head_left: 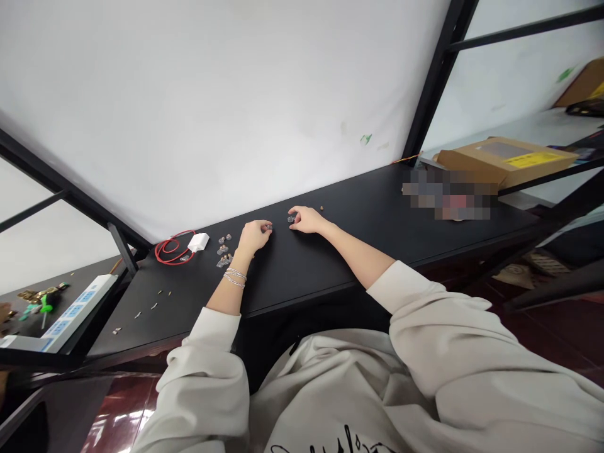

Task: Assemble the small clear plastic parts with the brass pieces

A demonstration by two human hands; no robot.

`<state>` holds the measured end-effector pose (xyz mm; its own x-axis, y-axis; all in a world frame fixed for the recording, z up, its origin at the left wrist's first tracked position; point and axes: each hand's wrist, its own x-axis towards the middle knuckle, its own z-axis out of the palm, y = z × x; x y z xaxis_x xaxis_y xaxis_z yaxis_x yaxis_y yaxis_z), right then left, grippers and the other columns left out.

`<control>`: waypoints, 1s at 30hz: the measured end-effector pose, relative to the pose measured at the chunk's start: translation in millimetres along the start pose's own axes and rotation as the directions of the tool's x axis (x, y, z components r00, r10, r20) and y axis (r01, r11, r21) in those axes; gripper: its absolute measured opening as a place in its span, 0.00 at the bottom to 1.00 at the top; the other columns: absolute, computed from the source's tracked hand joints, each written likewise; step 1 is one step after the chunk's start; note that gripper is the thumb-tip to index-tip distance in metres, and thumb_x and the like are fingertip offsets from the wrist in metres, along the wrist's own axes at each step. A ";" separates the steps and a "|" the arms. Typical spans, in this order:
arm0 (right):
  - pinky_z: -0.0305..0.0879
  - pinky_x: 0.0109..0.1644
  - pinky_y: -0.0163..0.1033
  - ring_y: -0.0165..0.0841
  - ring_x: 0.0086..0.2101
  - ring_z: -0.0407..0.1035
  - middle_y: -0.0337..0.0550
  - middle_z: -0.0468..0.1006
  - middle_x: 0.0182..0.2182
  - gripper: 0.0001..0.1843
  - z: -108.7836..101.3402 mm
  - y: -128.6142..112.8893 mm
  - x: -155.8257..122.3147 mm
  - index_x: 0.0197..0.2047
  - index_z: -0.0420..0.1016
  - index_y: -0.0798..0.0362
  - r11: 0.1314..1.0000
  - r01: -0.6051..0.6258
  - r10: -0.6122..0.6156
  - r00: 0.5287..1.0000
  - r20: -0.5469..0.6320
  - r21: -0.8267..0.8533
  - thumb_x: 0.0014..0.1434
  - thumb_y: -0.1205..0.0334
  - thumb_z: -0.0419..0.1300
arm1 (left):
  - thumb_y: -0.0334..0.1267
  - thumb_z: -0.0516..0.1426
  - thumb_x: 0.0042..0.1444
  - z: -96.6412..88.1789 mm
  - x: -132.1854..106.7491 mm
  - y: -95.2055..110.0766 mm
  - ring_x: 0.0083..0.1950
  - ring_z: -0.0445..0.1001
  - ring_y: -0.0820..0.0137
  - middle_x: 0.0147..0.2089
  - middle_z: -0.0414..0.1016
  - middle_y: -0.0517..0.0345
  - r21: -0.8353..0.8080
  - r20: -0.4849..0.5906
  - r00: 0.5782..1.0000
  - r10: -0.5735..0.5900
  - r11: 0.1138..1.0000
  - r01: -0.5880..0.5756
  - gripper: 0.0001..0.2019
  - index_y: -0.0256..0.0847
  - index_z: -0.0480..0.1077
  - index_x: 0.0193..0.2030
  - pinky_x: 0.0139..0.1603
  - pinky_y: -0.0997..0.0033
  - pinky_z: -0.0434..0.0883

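- The left hand's fingers (263, 225) are closed in a pinch on a tiny clear-and-metal part (269, 227). Its exact kind is too small to tell.
- The right hand's fingers (295, 214) are closed on a matching tiny part (291, 219), with the hand resting just across from the left.
- These parts look very light, stiff and easily dropped. The clear parts may be fragile, so the fingertips seem best placed on their edges.
- A loose cluster of similar small parts (223, 250) lies on the black desk (321, 270), just beside the left hand.
- A small brown bit (321, 207) sits near the right hand.
- Beyond the cluster are a white plug block (198, 242) and a coil of red wire (172, 248), touching each other.
- Small pins (154, 306) lie scattered in a line toward the desk's near left corner.
- At the desk's far right end, a pixelated patch (448, 194) hides whatever lies there, and a cardboard box (504, 160) stands past it.
- Low on the left, a white-and-blue power strip (70, 318) lies near a green-handled screwdriver (44, 308).
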<state>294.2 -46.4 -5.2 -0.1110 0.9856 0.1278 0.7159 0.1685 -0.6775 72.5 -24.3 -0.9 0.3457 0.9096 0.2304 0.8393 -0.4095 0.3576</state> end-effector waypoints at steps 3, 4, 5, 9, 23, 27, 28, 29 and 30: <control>0.69 0.52 0.40 0.38 0.44 0.78 0.47 0.84 0.39 0.26 -0.1 0.0 -0.1 0.59 0.73 0.58 1.000 -0.005 0.005 1.000 0.009 -0.002 0.58 0.67 0.70 | 0.34 0.62 0.59 -1.3 -1.1 0.6 0.44 0.80 0.63 0.42 0.85 0.56 0.009 -0.004 1.000 0.007 1.000 -0.007 0.15 0.44 0.81 0.52 0.56 0.65 0.74; 0.69 0.52 0.40 0.38 0.44 0.78 0.47 0.84 0.39 0.26 -0.2 -0.1 -0.2 0.60 0.73 0.58 1.000 -0.004 0.004 1.000 0.010 -0.002 0.58 0.67 0.70 | 0.34 0.61 0.59 -1.8 -1.5 0.7 0.45 0.80 0.63 0.42 0.85 0.57 0.014 -0.006 1.000 0.010 1.000 -0.010 0.15 0.44 0.81 0.52 0.56 0.65 0.73; 0.69 0.52 0.40 0.38 0.44 0.78 0.47 0.84 0.39 0.26 -0.3 -0.2 -0.4 0.60 0.73 0.58 1.000 -0.005 0.005 1.000 0.010 -0.001 0.59 0.67 0.70 | 0.34 0.61 0.59 -2.3 -1.7 0.8 0.45 0.80 0.63 0.42 0.85 0.57 0.020 -0.007 1.000 0.015 1.000 -0.015 0.14 0.44 0.81 0.52 0.56 0.65 0.73; 0.69 0.52 0.40 0.38 0.44 0.78 0.47 0.84 0.40 0.26 -0.5 0.3 -0.4 0.59 0.74 0.57 1.000 -0.006 0.006 1.000 0.007 0.008 0.58 0.67 0.70 | 0.34 0.61 0.60 -3.2 -1.9 1.2 0.46 0.80 0.63 0.42 0.85 0.57 0.036 -0.004 1.000 0.025 0.999 -0.024 0.14 0.45 0.81 0.52 0.57 0.65 0.73; 0.69 0.52 0.41 0.38 0.44 0.78 0.46 0.84 0.39 0.26 2.8 5.2 3.7 0.59 0.74 0.56 1.000 0.007 -0.007 1.000 0.000 -0.006 0.58 0.64 0.70 | 0.36 0.60 0.60 0.9 0.0 5.7 0.57 0.78 0.58 0.51 0.83 0.56 0.116 -0.046 0.998 0.035 0.993 -0.029 0.09 0.47 0.80 0.46 0.66 0.54 0.62; 0.68 0.52 0.41 0.38 0.44 0.78 0.46 0.84 0.40 0.26 3.0 5.1 3.4 0.59 0.74 0.56 1.000 0.007 -0.007 1.000 0.001 -0.009 0.58 0.64 0.70 | 0.35 0.59 0.60 -0.8 -2.8 8.8 0.55 0.78 0.58 0.50 0.83 0.55 0.127 -0.069 0.996 0.064 0.990 -0.054 0.09 0.45 0.79 0.46 0.63 0.54 0.61; 0.68 0.52 0.41 0.38 0.44 0.78 0.46 0.84 0.39 0.25 3.1 5.1 3.3 0.59 0.74 0.57 1.000 0.010 -0.010 1.000 0.001 -0.010 0.58 0.64 0.70 | 0.35 0.58 0.61 -1.3 -3.5 10.0 0.55 0.78 0.58 0.50 0.83 0.54 0.128 -0.084 0.994 0.071 0.990 -0.060 0.10 0.45 0.79 0.47 0.63 0.55 0.62; 0.69 0.52 0.40 0.38 0.44 0.78 0.46 0.84 0.39 0.25 3.2 5.1 3.2 0.59 0.74 0.56 1.000 0.012 -0.012 1.000 0.001 -0.012 0.58 0.64 0.70 | 0.34 0.57 0.61 -1.8 -4.0 11.3 0.55 0.78 0.59 0.50 0.83 0.54 0.128 -0.101 0.992 0.077 0.990 -0.064 0.12 0.44 0.78 0.49 0.62 0.55 0.62; 0.69 0.51 0.40 0.38 0.44 0.78 0.46 0.84 0.39 0.25 3.3 5.2 3.2 0.59 0.74 0.56 1.000 0.014 -0.013 1.000 0.001 -0.013 0.58 0.64 0.70 | 0.34 0.57 0.61 -2.3 -4.5 12.7 0.56 0.78 0.59 0.51 0.83 0.53 0.128 -0.115 0.990 0.082 0.990 -0.067 0.13 0.44 0.77 0.51 0.62 0.56 0.62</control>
<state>295.3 -42.3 -10.7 -0.1212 0.9832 0.1363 0.7234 0.1815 -0.6661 80.6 -33.7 4.6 0.3628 0.8588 0.3617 0.8609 -0.4575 0.2226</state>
